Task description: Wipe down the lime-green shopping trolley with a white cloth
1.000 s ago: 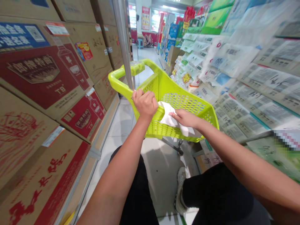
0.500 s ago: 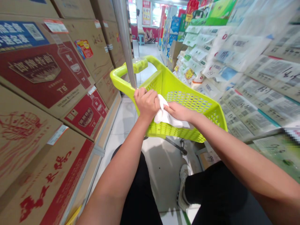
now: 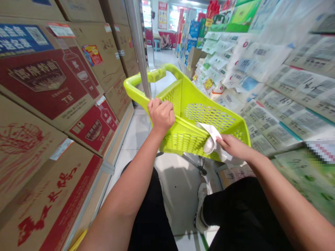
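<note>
A yellow-green plastic shopping cart (image 3: 209, 113) stands across the aisle in front of me, its handle toward the upper left. My left hand (image 3: 161, 114) is closed round the near rim of its basket, close to the handle end. Farther along that rim, my right hand (image 3: 232, 144) grips a white cloth (image 3: 214, 134). Part of the cloth lies over the rim, and the rest hangs down the outside of the basket under my fingers. Perforated walls enclose the basket.
Stacked cardboard cartons (image 3: 36, 75) line the left side. A metal pole (image 3: 140, 45) rises beside the cart's handle. On the right, shelves hold white packs (image 3: 251, 59) with handwritten prices. The tiled floor (image 3: 180, 195) lies below, with my feet and black-clad legs near the cart.
My right hand has slid right along the rim with the white cloth, away from my left hand. The left hand keeps its hold on the rim.
</note>
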Demonstrator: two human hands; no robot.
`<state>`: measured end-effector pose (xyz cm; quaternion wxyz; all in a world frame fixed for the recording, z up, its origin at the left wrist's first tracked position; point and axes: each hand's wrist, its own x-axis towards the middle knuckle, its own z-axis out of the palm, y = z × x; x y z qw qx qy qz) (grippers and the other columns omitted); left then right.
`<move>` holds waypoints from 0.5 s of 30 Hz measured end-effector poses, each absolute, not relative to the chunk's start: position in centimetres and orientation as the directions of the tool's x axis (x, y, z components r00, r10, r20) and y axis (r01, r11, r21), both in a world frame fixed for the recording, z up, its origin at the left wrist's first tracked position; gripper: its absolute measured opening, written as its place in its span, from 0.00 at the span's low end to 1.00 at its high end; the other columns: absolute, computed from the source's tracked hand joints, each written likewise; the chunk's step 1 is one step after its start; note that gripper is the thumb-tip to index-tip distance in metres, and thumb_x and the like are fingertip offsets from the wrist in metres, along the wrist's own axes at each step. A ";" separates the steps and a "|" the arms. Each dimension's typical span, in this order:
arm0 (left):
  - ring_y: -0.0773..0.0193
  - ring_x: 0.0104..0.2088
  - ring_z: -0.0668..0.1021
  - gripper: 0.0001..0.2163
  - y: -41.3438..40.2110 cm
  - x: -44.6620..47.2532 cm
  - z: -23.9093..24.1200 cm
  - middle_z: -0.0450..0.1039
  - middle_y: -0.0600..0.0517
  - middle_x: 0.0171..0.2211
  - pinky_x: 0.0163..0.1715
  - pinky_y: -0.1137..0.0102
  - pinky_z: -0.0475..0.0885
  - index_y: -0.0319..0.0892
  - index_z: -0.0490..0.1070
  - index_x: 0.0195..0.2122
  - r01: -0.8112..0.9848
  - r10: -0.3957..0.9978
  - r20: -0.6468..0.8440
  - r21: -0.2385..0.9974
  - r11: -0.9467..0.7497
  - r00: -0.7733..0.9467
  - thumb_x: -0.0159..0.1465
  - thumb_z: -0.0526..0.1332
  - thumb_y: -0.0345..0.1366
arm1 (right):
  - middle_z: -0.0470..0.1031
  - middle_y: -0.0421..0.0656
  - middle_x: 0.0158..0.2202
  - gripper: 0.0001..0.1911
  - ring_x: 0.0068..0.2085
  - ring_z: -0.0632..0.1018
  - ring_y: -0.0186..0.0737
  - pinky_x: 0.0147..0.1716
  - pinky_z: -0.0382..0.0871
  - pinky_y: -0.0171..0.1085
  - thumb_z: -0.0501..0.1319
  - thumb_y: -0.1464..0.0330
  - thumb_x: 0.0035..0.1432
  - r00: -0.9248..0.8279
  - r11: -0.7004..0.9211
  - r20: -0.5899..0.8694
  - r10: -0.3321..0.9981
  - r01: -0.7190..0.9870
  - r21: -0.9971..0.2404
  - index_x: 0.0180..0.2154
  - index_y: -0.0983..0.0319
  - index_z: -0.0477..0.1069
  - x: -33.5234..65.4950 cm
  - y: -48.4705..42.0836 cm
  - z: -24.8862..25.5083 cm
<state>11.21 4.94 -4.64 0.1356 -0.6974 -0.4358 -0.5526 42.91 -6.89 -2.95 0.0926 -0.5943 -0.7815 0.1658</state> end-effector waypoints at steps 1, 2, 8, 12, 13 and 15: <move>0.52 0.40 0.71 0.10 5.0 11.2 -4.7 0.66 0.51 0.25 0.53 0.51 0.58 0.46 0.63 0.24 0.755 0.462 0.887 0.296 -0.585 0.010 0.64 0.54 0.34 | 0.77 0.49 0.30 0.28 0.30 0.75 0.46 0.32 0.67 0.41 0.46 0.45 0.69 -0.263 0.226 -0.051 0.963 0.900 -0.372 0.31 0.59 0.68 43.8 -7.4 -3.1; 0.52 0.40 0.71 0.10 5.1 11.1 -4.7 0.66 0.51 0.25 0.53 0.51 0.58 0.46 0.63 0.24 0.753 0.463 0.886 0.297 -0.587 0.011 0.64 0.54 0.34 | 0.77 0.48 0.29 0.28 0.29 0.75 0.45 0.31 0.66 0.41 0.47 0.44 0.68 -0.252 0.214 -0.054 0.966 0.901 -0.378 0.30 0.59 0.68 44.7 -8.0 -3.1; 0.54 0.38 0.70 0.10 5.4 11.0 -4.4 0.66 0.51 0.24 0.51 0.53 0.58 0.45 0.61 0.24 0.762 0.411 0.912 0.267 -0.590 -0.002 0.63 0.54 0.33 | 0.71 0.45 0.22 0.29 0.25 0.71 0.42 0.28 0.62 0.40 0.46 0.44 0.69 -0.203 0.195 0.001 0.979 0.942 -0.273 0.26 0.57 0.63 48.8 -10.5 -3.3; 0.54 0.38 0.70 0.11 5.4 11.3 -4.3 0.65 0.51 0.23 0.51 0.53 0.58 0.45 0.59 0.23 0.750 0.433 0.899 0.332 -0.572 -0.068 0.64 0.54 0.32 | 0.70 0.46 0.22 0.29 0.24 0.69 0.42 0.30 0.60 0.41 0.44 0.47 0.71 -0.268 0.276 0.068 0.961 0.951 -0.140 0.25 0.57 0.62 49.2 -10.1 -3.8; 0.53 0.39 0.70 0.12 5.4 11.4 -4.3 0.65 0.51 0.23 0.52 0.53 0.57 0.45 0.59 0.22 0.746 0.442 0.894 0.347 -0.568 -0.080 0.64 0.54 0.32 | 0.71 0.47 0.22 0.29 0.25 0.70 0.42 0.31 0.60 0.41 0.44 0.47 0.72 -0.280 0.287 0.073 0.957 0.951 -0.113 0.26 0.57 0.63 49.1 -9.7 -4.0; 0.53 0.39 0.71 0.11 5.4 11.6 -4.2 0.65 0.51 0.23 0.53 0.53 0.56 0.45 0.59 0.22 0.740 0.452 0.887 0.366 -0.565 -0.093 0.63 0.55 0.31 | 0.72 0.48 0.23 0.31 0.26 0.71 0.43 0.31 0.60 0.41 0.42 0.47 0.73 -0.300 0.305 0.078 0.951 0.950 -0.063 0.27 0.58 0.66 48.7 -8.7 -4.1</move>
